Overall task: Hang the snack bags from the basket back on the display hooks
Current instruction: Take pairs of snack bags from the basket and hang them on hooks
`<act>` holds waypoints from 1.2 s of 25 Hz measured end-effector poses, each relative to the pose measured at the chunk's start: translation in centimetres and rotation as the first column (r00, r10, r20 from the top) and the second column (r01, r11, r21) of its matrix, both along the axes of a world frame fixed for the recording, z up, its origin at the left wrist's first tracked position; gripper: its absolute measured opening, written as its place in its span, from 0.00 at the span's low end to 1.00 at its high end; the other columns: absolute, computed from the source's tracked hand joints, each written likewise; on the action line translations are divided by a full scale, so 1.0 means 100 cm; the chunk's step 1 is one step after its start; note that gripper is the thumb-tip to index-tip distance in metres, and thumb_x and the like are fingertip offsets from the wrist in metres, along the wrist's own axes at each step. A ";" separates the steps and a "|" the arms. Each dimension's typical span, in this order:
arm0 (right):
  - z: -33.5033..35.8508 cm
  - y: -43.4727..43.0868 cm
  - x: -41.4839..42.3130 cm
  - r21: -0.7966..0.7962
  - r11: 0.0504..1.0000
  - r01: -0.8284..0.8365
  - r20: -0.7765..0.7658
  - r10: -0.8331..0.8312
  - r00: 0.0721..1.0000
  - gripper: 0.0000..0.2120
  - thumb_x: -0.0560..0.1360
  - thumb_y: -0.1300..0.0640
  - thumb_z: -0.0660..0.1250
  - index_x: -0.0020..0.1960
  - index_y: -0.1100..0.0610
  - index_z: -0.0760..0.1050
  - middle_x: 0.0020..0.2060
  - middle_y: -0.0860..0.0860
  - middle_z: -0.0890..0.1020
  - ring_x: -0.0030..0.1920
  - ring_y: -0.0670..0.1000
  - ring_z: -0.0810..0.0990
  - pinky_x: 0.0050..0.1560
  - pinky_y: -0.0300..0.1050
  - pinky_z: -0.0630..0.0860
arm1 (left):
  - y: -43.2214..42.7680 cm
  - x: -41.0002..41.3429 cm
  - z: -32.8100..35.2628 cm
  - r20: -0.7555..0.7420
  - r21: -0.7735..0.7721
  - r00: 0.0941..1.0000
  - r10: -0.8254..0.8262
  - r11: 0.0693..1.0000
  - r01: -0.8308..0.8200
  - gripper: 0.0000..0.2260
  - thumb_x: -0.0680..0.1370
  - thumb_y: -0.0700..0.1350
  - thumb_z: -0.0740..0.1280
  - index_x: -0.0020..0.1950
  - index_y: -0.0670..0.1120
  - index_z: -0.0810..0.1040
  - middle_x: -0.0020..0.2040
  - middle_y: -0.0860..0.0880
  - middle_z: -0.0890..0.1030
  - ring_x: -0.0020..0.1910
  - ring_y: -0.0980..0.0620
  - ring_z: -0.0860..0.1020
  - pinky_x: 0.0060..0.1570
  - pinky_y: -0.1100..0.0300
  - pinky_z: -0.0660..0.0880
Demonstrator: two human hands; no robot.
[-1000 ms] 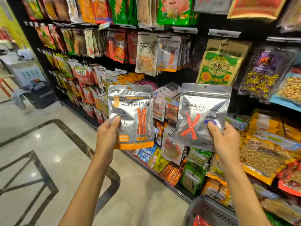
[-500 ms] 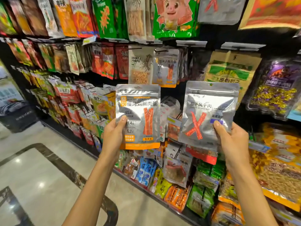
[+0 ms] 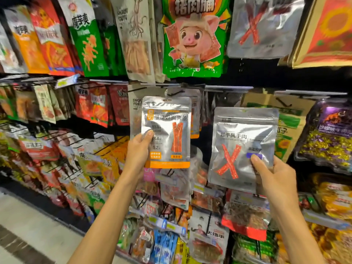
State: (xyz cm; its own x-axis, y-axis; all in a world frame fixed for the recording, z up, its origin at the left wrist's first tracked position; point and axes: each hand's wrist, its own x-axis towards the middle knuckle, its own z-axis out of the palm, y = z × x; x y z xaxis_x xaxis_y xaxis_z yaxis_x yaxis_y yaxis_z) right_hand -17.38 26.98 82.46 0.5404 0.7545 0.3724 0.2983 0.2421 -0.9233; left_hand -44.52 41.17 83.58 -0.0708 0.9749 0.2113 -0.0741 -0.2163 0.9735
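Observation:
My left hand (image 3: 137, 151) grips a silver snack bag with an orange bottom band (image 3: 168, 130) by its lower left edge. The bag is upright, its top just below a display hook (image 3: 172, 92) that carries matching silver bags. My right hand (image 3: 274, 178) pinches a second silver bag with a red X of meat strips (image 3: 240, 147) at its lower right, thumb on the front. That bag is held upright in front of a dark gap in the display. The basket is out of view.
The dark display wall is packed with hanging snack bags: a green pig bag (image 3: 192, 39) above, another silver X bag (image 3: 264, 25) at upper right, sunflower seed bags (image 3: 287, 126) to the right. Pale tiled floor (image 3: 34, 235) lies at the lower left.
Both bags have risen and moved closer to the shelf. The left bag's top now sits at the hook with the matching bags. The view has tilted up, and the basket has dropped out of sight.

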 end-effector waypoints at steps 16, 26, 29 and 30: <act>0.016 0.043 -0.047 -0.030 0.982 0.187 -0.024 -0.188 0.982 0.22 0.78 0.51 0.68 0.42 0.71 0.68 0.26 0.49 0.63 0.29 0.50 0.62 0.33 0.50 0.61 | 0.090 -0.005 -0.007 0.042 -0.039 0.969 -0.244 0.969 0.246 0.07 0.81 0.48 0.64 0.50 0.51 0.82 0.49 0.50 0.85 0.51 0.48 0.83 0.54 0.51 0.77; 0.023 0.059 -0.055 0.024 0.986 0.164 -0.050 -0.162 0.985 0.21 0.79 0.53 0.67 0.50 0.74 0.73 0.34 0.59 0.72 0.35 0.52 0.66 0.36 0.44 0.63 | 0.117 0.000 -0.009 0.013 -0.028 0.949 -0.316 0.948 0.317 0.12 0.80 0.52 0.65 0.60 0.49 0.80 0.55 0.50 0.84 0.56 0.47 0.81 0.61 0.45 0.75; 0.017 0.058 -0.052 0.023 0.987 0.159 -0.045 -0.158 0.986 0.23 0.78 0.51 0.67 0.50 0.74 0.72 0.35 0.69 0.72 0.35 0.54 0.68 0.38 0.46 0.64 | 0.115 0.001 -0.009 0.024 -0.028 0.948 -0.316 0.948 0.317 0.12 0.81 0.51 0.65 0.61 0.48 0.80 0.55 0.50 0.84 0.55 0.48 0.82 0.59 0.45 0.76; 0.015 0.058 -0.051 0.021 0.988 0.155 -0.035 -0.155 0.987 0.23 0.78 0.51 0.68 0.51 0.74 0.72 0.39 0.72 0.74 0.35 0.56 0.70 0.39 0.47 0.66 | 0.114 0.002 -0.009 0.023 -0.017 0.949 -0.315 0.949 0.315 0.12 0.81 0.50 0.65 0.61 0.48 0.79 0.55 0.51 0.84 0.55 0.49 0.82 0.59 0.45 0.76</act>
